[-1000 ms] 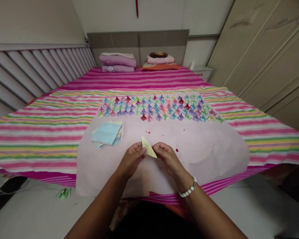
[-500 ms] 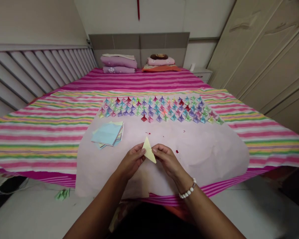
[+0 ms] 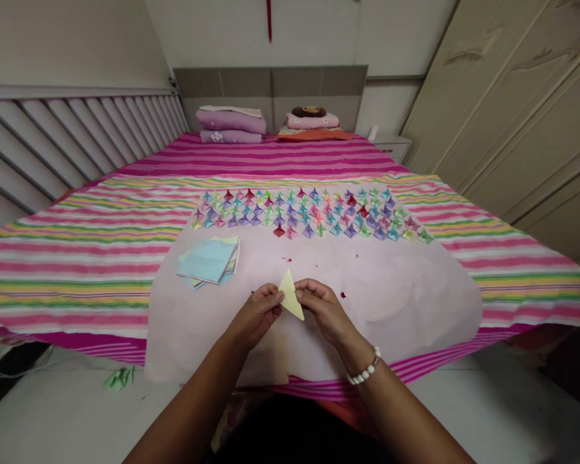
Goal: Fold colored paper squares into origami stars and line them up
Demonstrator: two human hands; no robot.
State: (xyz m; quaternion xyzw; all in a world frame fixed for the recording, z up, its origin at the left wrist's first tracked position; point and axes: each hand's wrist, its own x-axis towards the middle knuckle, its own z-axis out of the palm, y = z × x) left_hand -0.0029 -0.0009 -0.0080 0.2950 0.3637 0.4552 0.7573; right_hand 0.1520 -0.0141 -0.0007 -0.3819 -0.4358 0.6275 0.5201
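A pale yellow folded paper triangle (image 3: pixel 290 298) is pinched between both my hands over a pale pink sheet (image 3: pixel 396 303) spread on the bed. My left hand (image 3: pixel 255 314) grips its left edge with closed fingers. My right hand (image 3: pixel 323 308), with a white bead bracelet at the wrist, grips its right edge. The triangle's tip points up and away from me. A stack of coloured paper squares (image 3: pixel 207 260), light blue on top, lies to the left of my hands.
Several small folded paper shapes in many colours (image 3: pixel 309 212) stand in rows at the far edge of the pink sheet. The striped bedspread (image 3: pixel 77 258) covers the bed. Folded bedding (image 3: pixel 229 121) sits at the headboard. A green paper scrap (image 3: pixel 120 377) lies on the floor.
The yellow paper has turned from leaning left to standing more upright between my fingers, and both hands have shifted slightly nearer to me.
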